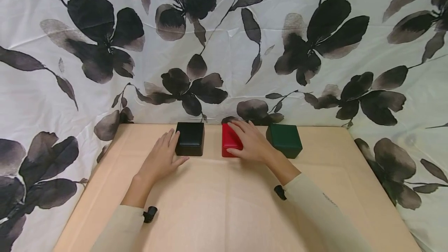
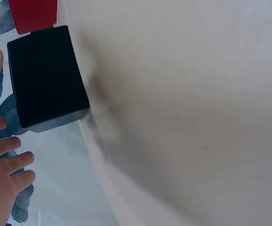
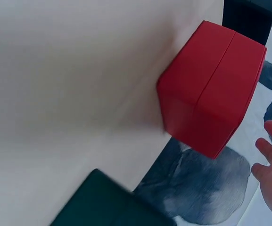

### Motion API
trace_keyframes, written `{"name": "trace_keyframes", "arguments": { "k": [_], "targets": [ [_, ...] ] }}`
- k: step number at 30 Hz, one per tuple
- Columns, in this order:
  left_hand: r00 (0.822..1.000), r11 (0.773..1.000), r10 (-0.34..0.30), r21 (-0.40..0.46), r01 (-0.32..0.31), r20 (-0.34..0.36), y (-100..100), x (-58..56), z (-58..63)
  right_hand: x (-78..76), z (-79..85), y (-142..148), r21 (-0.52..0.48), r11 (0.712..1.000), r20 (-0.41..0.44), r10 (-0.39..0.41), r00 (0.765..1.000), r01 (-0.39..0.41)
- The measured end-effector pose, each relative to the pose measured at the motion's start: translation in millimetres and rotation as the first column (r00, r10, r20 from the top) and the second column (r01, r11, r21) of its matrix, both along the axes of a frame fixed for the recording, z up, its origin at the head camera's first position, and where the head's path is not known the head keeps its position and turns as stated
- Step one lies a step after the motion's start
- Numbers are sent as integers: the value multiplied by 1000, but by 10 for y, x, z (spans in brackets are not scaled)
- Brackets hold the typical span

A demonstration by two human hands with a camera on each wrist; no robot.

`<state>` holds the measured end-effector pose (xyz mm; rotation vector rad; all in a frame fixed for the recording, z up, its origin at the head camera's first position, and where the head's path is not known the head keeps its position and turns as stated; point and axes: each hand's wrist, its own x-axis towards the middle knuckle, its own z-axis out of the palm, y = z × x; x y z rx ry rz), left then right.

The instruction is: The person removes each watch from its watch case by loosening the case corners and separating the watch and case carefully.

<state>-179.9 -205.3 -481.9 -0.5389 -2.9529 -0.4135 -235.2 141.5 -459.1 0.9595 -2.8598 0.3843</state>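
Observation:
Three small boxes stand in a row along the far part of the table: a black box [image 1: 190,137], a red box [image 1: 230,140] and a green box [image 1: 285,140]. Beside the black box, at its left and near corner, is my left hand [image 1: 159,160], fingers spread and extended. The left wrist view has these fingers apart around the black box [image 2: 46,77]; contact cannot be made out. My right hand [image 1: 254,142] reaches over the right side of the red box, partly hiding it. In the right wrist view, the red box [image 3: 211,80] appears closed, with a seam, and the fingers look loosely extended beside it.
A pale wooden-looking table [image 1: 224,205] spreads out in front of me. White cloth with dark flowers [image 1: 224,49] hangs behind it and at both sides. A black wrist device [image 1: 150,214] is strapped at the left sleeve, another [image 1: 280,192] at the right.

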Motion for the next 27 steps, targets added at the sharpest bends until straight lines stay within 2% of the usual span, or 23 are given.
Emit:
{"name": "trace_keyframes", "arguments": {
  "k": [5, 11, 15, 20, 27],
  "targets": [
    [998, 998, 25, 56, -28, 59, -31, -47, -2, -111, 44, -119, 12, 999, 17, 49, 999, -49],
    [997, 991, 24, 132, -35, 78, -64, -124, -2, -216, 71, -244, 36, 998, 9, 56, 998, -56],
    [993, 982, 28, 185, -49, 116, -85, -133, -11, -249, 103, -352, 53, 997, 53, 62, 997, -65],
    [988, 977, 28, 205, -59, 152, -99, -153, -16, -312, 137, -475, 79, 995, 84, 55, 995, -61],
    [982, 965, 38, 250, -85, 187, -115, -214, -77, -404, 143, -651, 58, 991, 106, 115, 988, -121]
  ]
}}
